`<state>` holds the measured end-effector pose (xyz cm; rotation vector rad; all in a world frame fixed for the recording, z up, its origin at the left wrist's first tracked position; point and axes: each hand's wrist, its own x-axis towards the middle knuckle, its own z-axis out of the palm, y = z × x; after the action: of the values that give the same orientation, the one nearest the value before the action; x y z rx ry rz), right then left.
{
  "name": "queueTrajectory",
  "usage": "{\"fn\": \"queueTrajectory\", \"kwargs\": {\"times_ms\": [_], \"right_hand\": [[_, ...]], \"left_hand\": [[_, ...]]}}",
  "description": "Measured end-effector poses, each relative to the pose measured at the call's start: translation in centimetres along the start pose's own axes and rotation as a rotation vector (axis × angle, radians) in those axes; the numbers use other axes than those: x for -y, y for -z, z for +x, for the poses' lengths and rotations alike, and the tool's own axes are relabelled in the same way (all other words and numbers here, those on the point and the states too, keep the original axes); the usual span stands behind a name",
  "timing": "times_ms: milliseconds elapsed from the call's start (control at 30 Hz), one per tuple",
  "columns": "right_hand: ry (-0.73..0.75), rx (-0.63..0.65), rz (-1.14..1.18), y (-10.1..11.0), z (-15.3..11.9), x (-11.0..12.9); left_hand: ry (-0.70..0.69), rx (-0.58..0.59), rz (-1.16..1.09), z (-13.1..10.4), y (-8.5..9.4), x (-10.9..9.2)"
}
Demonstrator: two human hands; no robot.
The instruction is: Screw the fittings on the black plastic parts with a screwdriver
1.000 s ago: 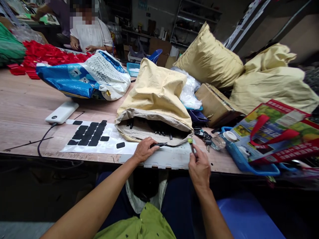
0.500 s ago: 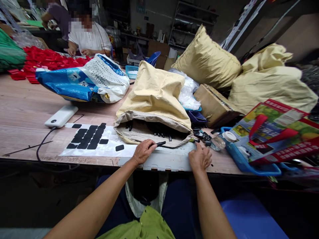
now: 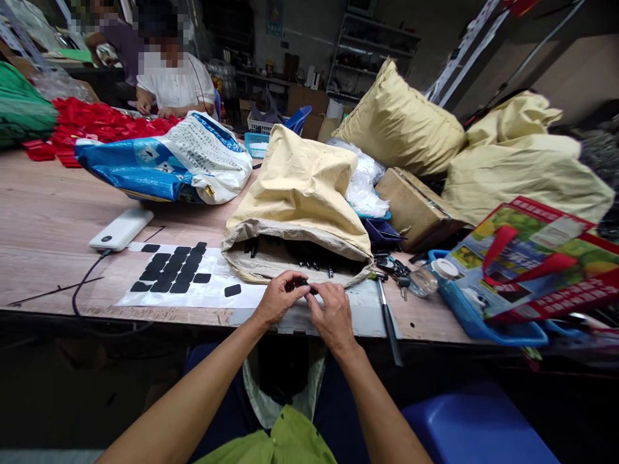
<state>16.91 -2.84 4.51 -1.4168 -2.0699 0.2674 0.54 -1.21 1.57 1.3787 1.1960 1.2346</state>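
A small black piece (image 3: 300,282) is pinched in the fingers of my left hand (image 3: 279,298), in front of the open mouth of a beige sack (image 3: 297,174). My right hand (image 3: 331,312) closes its fingertips on the same piece from the right. Dark pieces show inside the sack. A hammer (image 3: 388,322) lies to the right of my right hand, its handle past the table's front edge. On a white sheet (image 3: 217,261) at the left lie several black rounded patches (image 3: 164,277).
A white power bank (image 3: 120,229) with a cable lies left of the sheet. A blue-white bag (image 3: 164,161) stands behind. At the right are a glass jar (image 3: 424,281) and a blue basket (image 3: 471,316) with a colourful bag. Across the table sits a person in white (image 3: 174,84).
My right hand has let go of the hammer and moved left to meet my left hand. The black piece has turned between my fingers, and the hammer now lies on the table.
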Motion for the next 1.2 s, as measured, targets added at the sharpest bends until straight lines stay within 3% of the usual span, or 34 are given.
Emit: {"fn": "queueTrajectory", "kwargs": {"times_ms": [133,333,500,667,800,1000,1200], "right_hand": [[-0.119,-0.044,0.281,-0.4,0.2,0.4],[-0.168,0.015,0.391,0.1,0.1,-0.1],[-0.167,-0.007,0.449,1.3,0.8,-0.4],[-0.045,0.017,0.353,1.7,1.4,0.8],[-0.035,0.007,0.322,1.3,1.4,1.0],[0.003,0.038,0.301,2.0,1.1,0.3],[0.086,0.190,-0.011,3.7,1.0,-0.3]], "left_hand": [[0.066,-0.009,-0.209,0.1,-1.0,-0.6],[0.016,-0.002,-0.077,0.0,-1.0,-1.0],[-0.010,-0.003,0.046,-0.6,-0.9,-1.7],[-0.111,-0.021,0.209,-1.3,-1.3,-2.3],[-0.152,-0.074,0.351,-1.5,-1.3,-2.0],[-0.222,0.039,0.560,-1.5,-0.9,-1.8],[-0.296,0.147,0.746,-1.6,-1.2,-1.9]]}}
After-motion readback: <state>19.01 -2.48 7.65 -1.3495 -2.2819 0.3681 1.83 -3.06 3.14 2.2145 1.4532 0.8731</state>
